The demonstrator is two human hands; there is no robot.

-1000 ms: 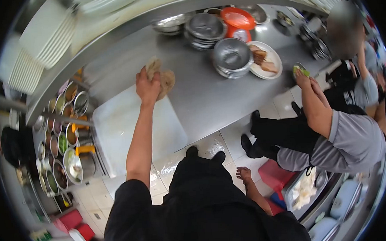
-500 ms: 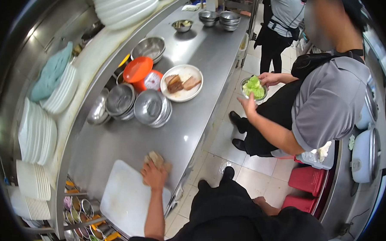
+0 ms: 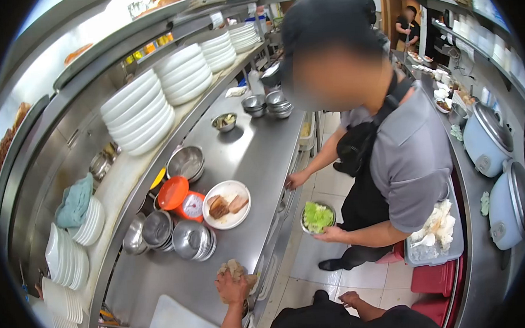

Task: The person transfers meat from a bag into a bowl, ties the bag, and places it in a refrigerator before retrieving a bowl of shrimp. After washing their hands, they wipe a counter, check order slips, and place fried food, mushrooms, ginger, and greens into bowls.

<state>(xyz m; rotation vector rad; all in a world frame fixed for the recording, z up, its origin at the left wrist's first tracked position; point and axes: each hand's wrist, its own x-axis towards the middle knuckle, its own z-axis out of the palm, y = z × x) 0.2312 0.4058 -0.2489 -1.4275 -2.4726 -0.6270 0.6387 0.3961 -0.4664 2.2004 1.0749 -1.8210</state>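
My left hand [image 3: 233, 287] is closed on a crumpled tan cloth [image 3: 238, 272] at the front edge of the steel counter [image 3: 138, 279]. A white cutting board [image 3: 178, 323] lies just left of that hand. My right hand [image 3: 349, 299] hangs low over the floor beside my dark clothing, away from the counter, with its fingers partly showing and nothing visible in it. Farther along the counter are a white plate [image 3: 227, 192] with pieces of meat, an orange scale [image 3: 191, 206] and stacked metal bowls [image 3: 191, 238].
A co-worker [image 3: 417, 151] stands close at the right, holding a bowl of lettuce [image 3: 318, 217] and touching the counter edge. White bowls [image 3: 137, 114] fill the left shelf. Rice cookers [image 3: 508, 206] and a plastic tub [image 3: 438, 238] stand at the right.
My left hand has moved with the cloth off the board's side to the counter edge. The co-worker has put one hand on the counter edge and lowered the lettuce bowl. The view has tilted up.
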